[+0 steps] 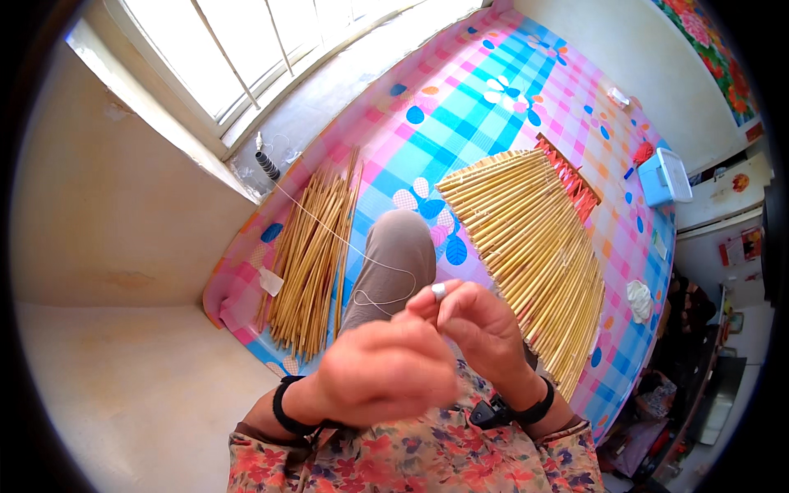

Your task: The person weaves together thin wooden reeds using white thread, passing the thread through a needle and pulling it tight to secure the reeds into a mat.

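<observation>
Left of centre, on the pink-and-blue checked sheet (460, 107), we note a loose bundle of pale sticks (312, 255), with a small spool (268, 165) near the window sill in the upper left. A thin white thread (362, 256) runs from that spool down across the sticks and the bent knee (396, 255) to our hands in the lower centre.

The left hand (382, 374) is clenched, knuckles up; we cannot tell what it pinches. The right hand (481, 329), just beside it and touching, wears a metal thimble (439, 291) and has its fingers curled toward the thread end.

Judged step: preparing the thread, perhaps knotting or threading. The next move likely calls for a steady fine pinch and a taut line.

To the right lies the partly bound stick mat (534, 238); beyond it, a blue box (664, 177).
</observation>
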Motion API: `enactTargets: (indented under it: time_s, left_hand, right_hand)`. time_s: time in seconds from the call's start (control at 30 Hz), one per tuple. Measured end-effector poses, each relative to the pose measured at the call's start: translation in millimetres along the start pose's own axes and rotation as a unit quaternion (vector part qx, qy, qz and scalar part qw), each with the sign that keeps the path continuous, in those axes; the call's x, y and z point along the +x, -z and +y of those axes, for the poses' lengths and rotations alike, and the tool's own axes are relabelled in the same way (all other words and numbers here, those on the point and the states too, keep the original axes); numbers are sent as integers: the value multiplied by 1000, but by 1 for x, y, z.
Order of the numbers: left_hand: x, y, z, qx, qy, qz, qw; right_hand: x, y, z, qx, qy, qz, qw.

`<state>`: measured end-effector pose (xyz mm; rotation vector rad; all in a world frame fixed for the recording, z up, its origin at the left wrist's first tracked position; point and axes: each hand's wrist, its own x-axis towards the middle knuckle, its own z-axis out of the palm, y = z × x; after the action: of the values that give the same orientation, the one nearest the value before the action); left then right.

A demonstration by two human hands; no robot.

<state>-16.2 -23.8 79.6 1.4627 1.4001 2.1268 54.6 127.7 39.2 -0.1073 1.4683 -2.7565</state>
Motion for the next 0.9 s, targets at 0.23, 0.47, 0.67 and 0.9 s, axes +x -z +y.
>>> enactTargets:
  time_s: [0.23, 0.47, 0.67, 0.9]
  left_hand:
    - [25, -40, 37, -152, -253, 73, 953]
    - [25, -46, 39, -203, -250, 111, 940]
    - [29, -47, 41, -225, -260, 125, 931]
    - [31, -49, 39, -206, -268, 131, 932]
  right_hand:
    - [-5, -23, -41, -71, 37, -225, 971]
    - [-5, -27, -45, 29, 33, -202, 978]
    - [-5, -35, -49, 127, 29, -121, 984]
    - [-6, -38, -45, 23, 99, -85, 991]
